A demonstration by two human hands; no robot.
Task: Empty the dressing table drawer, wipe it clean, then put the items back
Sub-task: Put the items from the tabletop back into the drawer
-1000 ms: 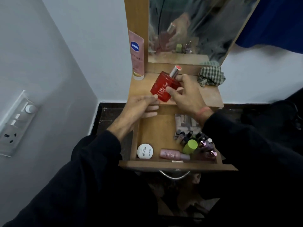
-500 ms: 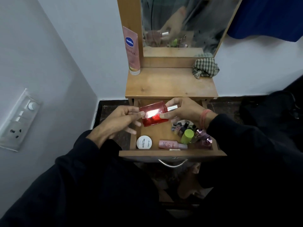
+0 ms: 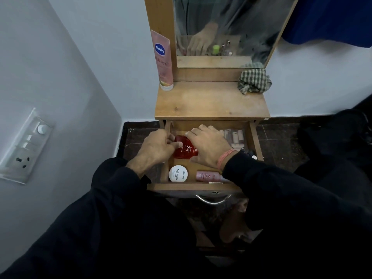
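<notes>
Left hand: left hand point(image 3: 156, 147) at the drawer's left wall, fingers curled against the left edge of the red perfume bottle point(image 3: 184, 149), pinching it.
Right hand: right hand point(image 3: 208, 147) laid over the bottle's right side, thumb on the top edge, fingers curved round it.
Bottle: lying label-up inside the open drawer point(image 3: 198, 187), left half, behind the round white nail polish remover tub point(image 3: 178, 173); cap hidden under the right hand.
Front edge of drawer: tub at the front left corner, pink bottle point(image 3: 207, 175) lying beside it along the front wall.
Back right corner: a row of small pale tubes point(image 3: 234, 135); further items along the right wall mostly hidden by the sleeve.
Tabletop: Vaseline tube point(image 3: 163, 61) upright at the back left corner, checked cloth point(image 3: 253, 80) bunched at the back right corner; nothing else standing on the wood.
Progress: judged late in the put-back step, with most items in the drawer and the cloth set aside.
Left to do: probably release the perfume, perhaps return the Vaseline tube, close the drawer; cannot tell from this view whether the wipe was thorough.
</notes>
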